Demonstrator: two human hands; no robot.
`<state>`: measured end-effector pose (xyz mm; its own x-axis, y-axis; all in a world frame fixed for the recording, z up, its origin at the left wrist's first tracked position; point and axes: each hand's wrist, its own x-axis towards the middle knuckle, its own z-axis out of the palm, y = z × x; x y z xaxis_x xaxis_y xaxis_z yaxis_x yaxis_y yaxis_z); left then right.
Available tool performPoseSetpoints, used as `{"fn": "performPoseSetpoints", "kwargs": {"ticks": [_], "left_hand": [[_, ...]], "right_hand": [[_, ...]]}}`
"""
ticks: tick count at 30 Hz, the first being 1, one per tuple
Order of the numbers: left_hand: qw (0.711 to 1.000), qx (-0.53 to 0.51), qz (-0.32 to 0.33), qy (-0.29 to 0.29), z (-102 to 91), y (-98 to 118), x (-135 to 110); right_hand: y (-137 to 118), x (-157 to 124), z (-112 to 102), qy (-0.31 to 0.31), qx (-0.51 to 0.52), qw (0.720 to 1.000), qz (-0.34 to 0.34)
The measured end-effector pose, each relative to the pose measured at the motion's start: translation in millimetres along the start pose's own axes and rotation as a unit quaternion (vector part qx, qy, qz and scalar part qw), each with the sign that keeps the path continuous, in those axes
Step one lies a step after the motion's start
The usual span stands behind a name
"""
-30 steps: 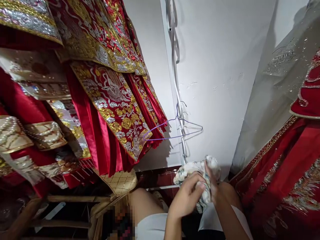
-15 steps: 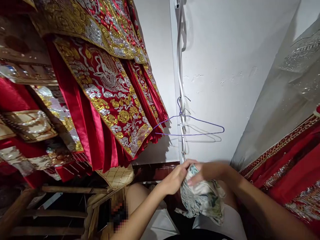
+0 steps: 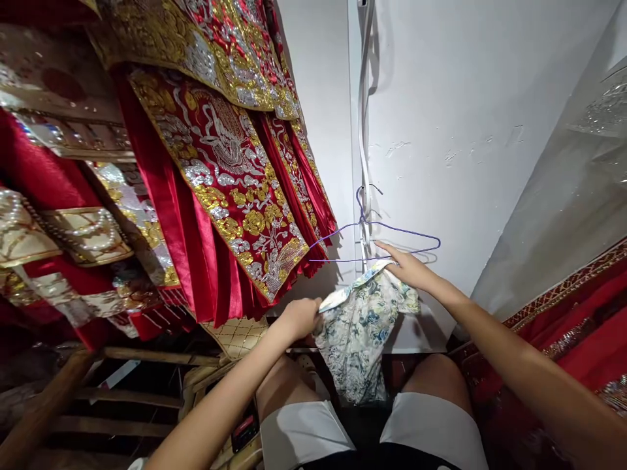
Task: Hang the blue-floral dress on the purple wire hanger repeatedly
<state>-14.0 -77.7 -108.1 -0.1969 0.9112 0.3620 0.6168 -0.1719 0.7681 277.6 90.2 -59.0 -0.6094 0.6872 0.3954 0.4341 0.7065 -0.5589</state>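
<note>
A pale floral garment point(image 3: 360, 333) with blue and green print hangs spread between my two hands, over my knees. My left hand point(image 3: 300, 318) is closed on its left top edge. My right hand point(image 3: 408, 267) grips the right top edge, just under a purple wire hanger point(image 3: 377, 240). The hanger hangs on a white strip running down the white wall point(image 3: 441, 130). The garment's top edge sits a little below the hanger's bottom wire.
Red robes with gold and silver embroidery point(image 3: 220, 170) hang in a thick row at the left. More red embroidered cloth point(image 3: 578, 326) hangs at the right under a clear cover. A wooden frame point(image 3: 98, 391) and a gold quilted cushion point(image 3: 235, 336) lie low left.
The garment was bunched low between my hands; now both hands have risen and moved apart, and it hangs spread out just under the hanger.
</note>
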Motion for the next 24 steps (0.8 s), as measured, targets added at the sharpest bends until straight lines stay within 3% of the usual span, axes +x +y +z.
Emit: {"fn": "performPoseSetpoints", "kwargs": {"ticks": [5, 9, 11, 14, 18, 21, 24], "left_hand": [[0.999, -0.01, -0.02, 0.023, -9.5, 9.3, 29.4], [0.999, -0.03, -0.011, 0.04, -17.3, 15.1, 49.2], [0.997, -0.024, 0.032, 0.059, -21.1, 17.4, 56.7], [0.991, 0.016, 0.112, 0.069, -20.8, 27.4, 66.9], [0.992, 0.03, 0.109, 0.059, -9.7, 53.0, 78.9], [0.991, 0.055, 0.116, 0.035, -6.6, 68.9, 80.8], [0.988, 0.086, 0.126, 0.011, -11.3, 78.6, 76.2]], "right_hand": [[29.5, -0.3, -9.0, 0.009, 0.015, 1.0, 0.006], [25.2, -22.3, -32.0, 0.026, -0.028, 0.999, 0.01], [19.5, -29.8, -35.7, 0.02, 0.001, 1.0, 0.013], [11.2, -34.3, -24.1, -0.001, 0.078, 0.997, 0.015], [2.0, -35.2, 4.6, -0.011, 0.146, 0.989, 0.031], [-1.7, -40.3, 7.4, 0.045, 0.116, 0.991, 0.053], [0.5, -48.9, -15.2, 0.172, 0.037, 0.98, 0.096]]}}
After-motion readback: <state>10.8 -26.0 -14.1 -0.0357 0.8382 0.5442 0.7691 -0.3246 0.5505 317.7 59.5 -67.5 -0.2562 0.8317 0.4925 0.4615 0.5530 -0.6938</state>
